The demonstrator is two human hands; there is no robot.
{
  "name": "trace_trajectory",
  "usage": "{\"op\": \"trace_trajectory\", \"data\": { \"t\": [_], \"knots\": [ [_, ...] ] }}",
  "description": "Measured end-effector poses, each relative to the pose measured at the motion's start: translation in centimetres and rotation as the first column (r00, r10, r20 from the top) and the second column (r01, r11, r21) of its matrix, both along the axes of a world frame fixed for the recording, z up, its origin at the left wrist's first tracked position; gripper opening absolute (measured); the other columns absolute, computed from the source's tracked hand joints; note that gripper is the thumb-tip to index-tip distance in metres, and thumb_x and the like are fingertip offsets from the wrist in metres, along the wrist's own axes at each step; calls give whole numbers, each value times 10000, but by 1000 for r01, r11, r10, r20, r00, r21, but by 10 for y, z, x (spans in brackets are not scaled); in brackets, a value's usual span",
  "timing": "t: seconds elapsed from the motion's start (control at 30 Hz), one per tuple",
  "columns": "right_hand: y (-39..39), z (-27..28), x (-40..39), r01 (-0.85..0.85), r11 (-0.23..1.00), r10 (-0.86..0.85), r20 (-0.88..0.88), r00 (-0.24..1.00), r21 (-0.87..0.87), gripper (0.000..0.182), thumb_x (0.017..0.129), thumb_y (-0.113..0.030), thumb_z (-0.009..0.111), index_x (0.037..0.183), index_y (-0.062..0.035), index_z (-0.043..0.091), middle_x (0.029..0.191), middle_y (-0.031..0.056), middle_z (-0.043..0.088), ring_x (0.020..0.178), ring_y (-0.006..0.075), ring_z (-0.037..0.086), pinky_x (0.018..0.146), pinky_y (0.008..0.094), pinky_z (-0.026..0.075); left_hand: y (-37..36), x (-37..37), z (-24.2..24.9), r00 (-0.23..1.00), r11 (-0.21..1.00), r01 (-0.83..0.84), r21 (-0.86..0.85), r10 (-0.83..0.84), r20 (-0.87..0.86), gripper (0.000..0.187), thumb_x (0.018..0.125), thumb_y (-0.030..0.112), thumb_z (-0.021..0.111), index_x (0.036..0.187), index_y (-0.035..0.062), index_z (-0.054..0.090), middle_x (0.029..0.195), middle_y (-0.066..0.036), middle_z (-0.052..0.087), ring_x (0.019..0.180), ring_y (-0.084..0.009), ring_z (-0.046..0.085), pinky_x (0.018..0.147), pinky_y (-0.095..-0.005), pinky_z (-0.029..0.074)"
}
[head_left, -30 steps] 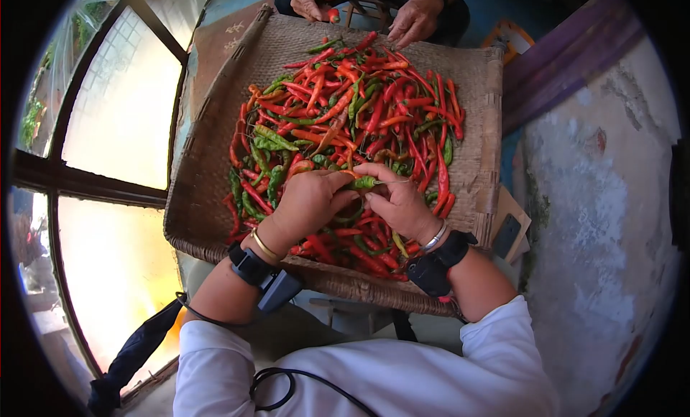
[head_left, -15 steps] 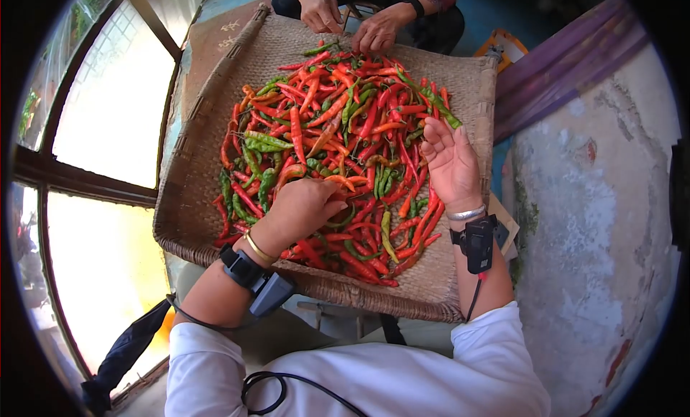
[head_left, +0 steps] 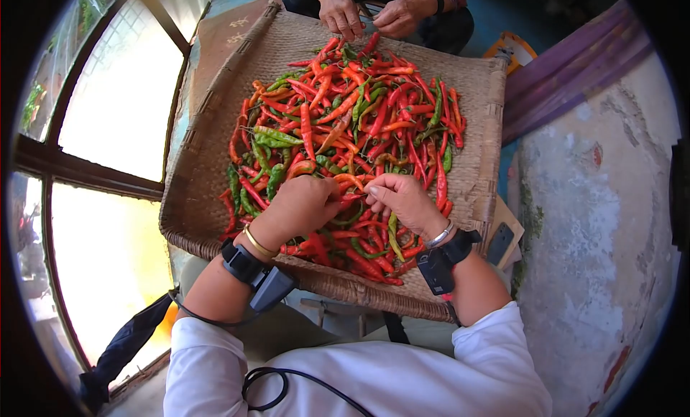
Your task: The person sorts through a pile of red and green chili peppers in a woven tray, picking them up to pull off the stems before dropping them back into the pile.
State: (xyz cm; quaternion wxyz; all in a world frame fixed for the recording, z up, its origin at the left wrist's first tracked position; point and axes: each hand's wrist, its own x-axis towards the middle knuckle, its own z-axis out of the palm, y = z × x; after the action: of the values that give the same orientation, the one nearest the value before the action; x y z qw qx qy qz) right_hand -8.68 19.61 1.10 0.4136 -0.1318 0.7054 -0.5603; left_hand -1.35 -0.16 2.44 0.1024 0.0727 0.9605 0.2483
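Observation:
A large heap of red, orange and green chili peppers (head_left: pixel 323 122) lies in a woven basket tray (head_left: pixel 194 180). Over the near part of the heap, my left hand (head_left: pixel 305 205) is closed around a red chili (head_left: pixel 351 197), whose end shows beyond the fingers. My right hand (head_left: pixel 410 204) pinches at the stem end of that same chili, thumb and forefinger together. The two hands are close, with a small gap between their fingertips. Below them, a yellow-green chili (head_left: pixel 394 237) rests on the heap.
Across the tray, another person's hands (head_left: pixel 366 15) are at its far edge. A barred window (head_left: pixel 108 173) stands at the left. On the right are a purple cloth (head_left: pixel 575 72), a worn wall (head_left: pixel 589 223) and a phone-like object (head_left: pixel 501 241) beside the tray.
My right hand has come down and left from an open pose and now pinches beside my left hand. The other person's hands have lifted off the heap to the far edge.

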Motion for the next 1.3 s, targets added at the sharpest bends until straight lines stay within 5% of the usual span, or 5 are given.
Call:
{"op": "trace_trajectory", "data": {
  "t": [0.13, 0.73, 0.9, 0.97, 1.3],
  "knots": [
    [-5, 6, 10, -97, 993, 92, -78, 993, -69, 226, 862, -140, 524, 1026, 12, 553, 851, 31, 598, 728, 69, 553, 637, 209, 459, 6, -4, -8, 946, 647, -302, 701, 295, 135, 150, 792, 133, 610, 833, 7, 542, 608, -34, 563, 568, -116, 573, 497, -270, 446],
    [8, 3, -6, -70, 993, 89, 222, 971, -91, 187, 862, -206, 530, 945, -43, 564, 776, 27, 610, 644, 70, 581, 445, 162, 396, 5, -11, 3, 808, 6, -454, 891, 424, 409, 94, 878, 152, 533, 893, 60, 548, 781, 15, 584, 578, -26, 496, 517, -171, 416],
    [25, 18, -36, 554, 660, -443, 333, 833, -508, 351, 872, -292, 532, 1128, -59, 475, 999, 76, 570, 933, 158, 572, 567, 234, 477, 3, -8, -23, 907, 521, -419, 743, 286, 310, 154, 845, 182, 567, 917, 46, 565, 765, -30, 605, 588, -108, 547, 535, -227, 436],
    [30, 9, -41, 648, 638, -563, 322, 761, -416, 367, 873, -276, 532, 1150, -48, 456, 1012, 84, 556, 896, 146, 572, 588, 249, 477, 8, -2, -20, 999, 994, 40, 97, -39, -10, 210, 776, 229, 620, 872, 44, 589, 721, -91, 604, 639, -237, 592, 561, -322, 461],
    [5, -3, -4, 49, 998, -38, 226, 973, -43, 278, 868, -259, 522, 987, -10, 561, 763, 33, 596, 620, 69, 567, 476, 182, 434, 16, 4, -23, 993, 978, 102, -180, -112, -48, 161, 690, 210, 635, 739, 64, 591, 678, -109, 592, 667, -294, 597, 586, -395, 474]
  ]
}}
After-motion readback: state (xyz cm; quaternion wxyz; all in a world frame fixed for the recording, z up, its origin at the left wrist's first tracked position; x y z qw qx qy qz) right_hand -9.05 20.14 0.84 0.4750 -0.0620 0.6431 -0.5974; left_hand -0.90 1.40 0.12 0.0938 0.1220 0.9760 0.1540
